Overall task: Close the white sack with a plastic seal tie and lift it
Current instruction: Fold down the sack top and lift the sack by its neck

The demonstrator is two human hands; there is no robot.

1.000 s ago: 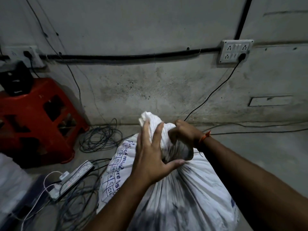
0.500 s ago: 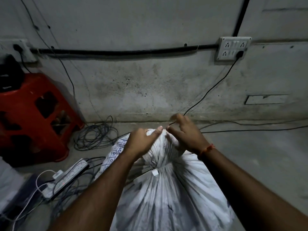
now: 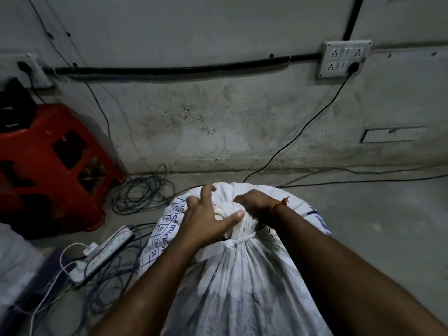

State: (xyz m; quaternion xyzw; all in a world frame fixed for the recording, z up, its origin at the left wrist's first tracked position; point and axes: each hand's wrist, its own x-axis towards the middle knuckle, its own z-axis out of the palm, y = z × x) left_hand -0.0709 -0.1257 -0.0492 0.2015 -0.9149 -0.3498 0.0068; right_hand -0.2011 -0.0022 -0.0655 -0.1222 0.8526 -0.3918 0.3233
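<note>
The white sack [image 3: 237, 282], printed with blue lettering on its left side, stands on the floor below me. A white plastic seal tie [image 3: 240, 240] cinches its gathered neck. My left hand [image 3: 206, 221] lies over the bunched top above the tie, fingers spread and thumb stretched right across the folds. My right hand [image 3: 254, 207] grips the gathered top from the right, fingers curled into the fabric. The top of the neck is hidden under both hands.
A red plastic stool [image 3: 51, 166] stands at the left against the grey wall. Coiled cables [image 3: 143, 195] and a white power strip [image 3: 106, 253] lie on the floor left of the sack. A wall socket [image 3: 344, 58] has a black cord running down.
My left hand has opened from a fist and spread over the sack's top. The right hand has curled tighter on the neck. The tie shows more fully.
</note>
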